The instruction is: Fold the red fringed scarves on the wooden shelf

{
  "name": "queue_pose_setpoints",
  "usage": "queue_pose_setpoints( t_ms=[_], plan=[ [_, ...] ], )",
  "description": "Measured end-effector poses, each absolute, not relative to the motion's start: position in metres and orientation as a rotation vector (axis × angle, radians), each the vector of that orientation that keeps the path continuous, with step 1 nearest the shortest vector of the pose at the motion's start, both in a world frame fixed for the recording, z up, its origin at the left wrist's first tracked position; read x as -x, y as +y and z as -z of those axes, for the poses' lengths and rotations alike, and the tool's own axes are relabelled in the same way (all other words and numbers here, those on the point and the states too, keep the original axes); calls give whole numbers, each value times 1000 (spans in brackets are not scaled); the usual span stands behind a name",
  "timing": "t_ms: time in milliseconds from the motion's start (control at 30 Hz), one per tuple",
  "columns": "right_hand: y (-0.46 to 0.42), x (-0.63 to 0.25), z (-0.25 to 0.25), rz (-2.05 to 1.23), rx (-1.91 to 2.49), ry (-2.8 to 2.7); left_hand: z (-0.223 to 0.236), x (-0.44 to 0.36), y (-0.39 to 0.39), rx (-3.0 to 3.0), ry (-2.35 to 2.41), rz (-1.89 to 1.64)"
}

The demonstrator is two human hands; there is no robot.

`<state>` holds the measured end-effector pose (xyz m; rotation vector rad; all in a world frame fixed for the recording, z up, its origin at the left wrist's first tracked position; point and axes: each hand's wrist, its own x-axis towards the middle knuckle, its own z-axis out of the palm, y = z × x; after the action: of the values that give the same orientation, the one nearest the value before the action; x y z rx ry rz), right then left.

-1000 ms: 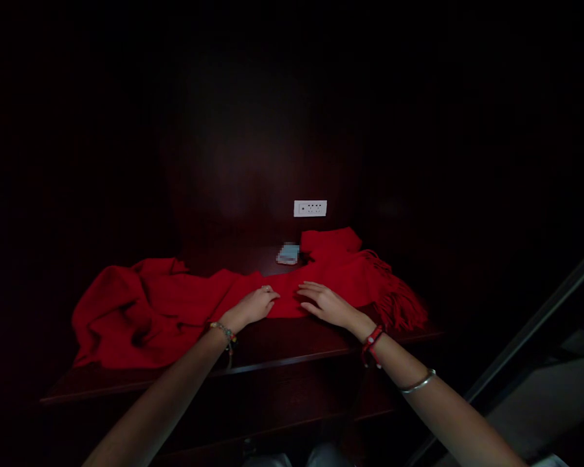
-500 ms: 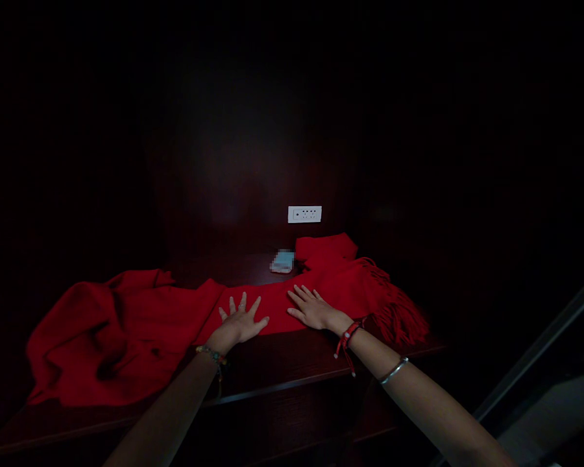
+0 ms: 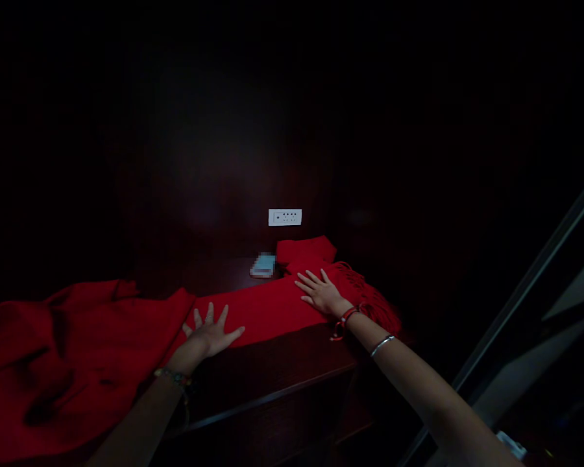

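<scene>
A long red scarf [image 3: 267, 305] lies stretched across a dark wooden tabletop [image 3: 277, 363]. Its left part is bunched in loose folds, and its fringed end hangs at the right edge. My left hand [image 3: 211, 334] lies flat on the scarf near the middle, fingers spread. My right hand [image 3: 318, 292] presses flat on the scarf further right, close to the fringe, fingers stretched out. Neither hand grips anything. A red string bracelet and a silver bangle sit on my right wrist, and a bead bracelet on my left.
A small pale blue object [image 3: 263, 266], blurred, rests on the table behind the scarf. A white socket plate [image 3: 285, 216] is set in the dark back wall. A dark slanted rail [image 3: 530, 285] crosses the right side. The surroundings are very dark.
My hands have slid apart along the scarf, the left one toward the left and the right one toward the fringed end. The left hand opened from loosely curled to flat.
</scene>
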<state>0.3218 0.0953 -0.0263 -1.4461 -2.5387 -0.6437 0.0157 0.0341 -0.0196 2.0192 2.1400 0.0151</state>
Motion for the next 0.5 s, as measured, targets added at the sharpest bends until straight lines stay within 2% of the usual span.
queue_pose_setpoints(
  t_ms=[100, 267, 500],
  plan=[
    [96, -364, 23, 724, 1566, -2424, 19, -16, 34, -2017, 2133, -4],
    [107, -392, 0, 530, 1793, -2254, 17, -16, 31, -2004, 2142, 22],
    [138, -376, -46, 310, 1653, -2601, -7, -19, 58, -2075, 2089, 94]
  ],
)
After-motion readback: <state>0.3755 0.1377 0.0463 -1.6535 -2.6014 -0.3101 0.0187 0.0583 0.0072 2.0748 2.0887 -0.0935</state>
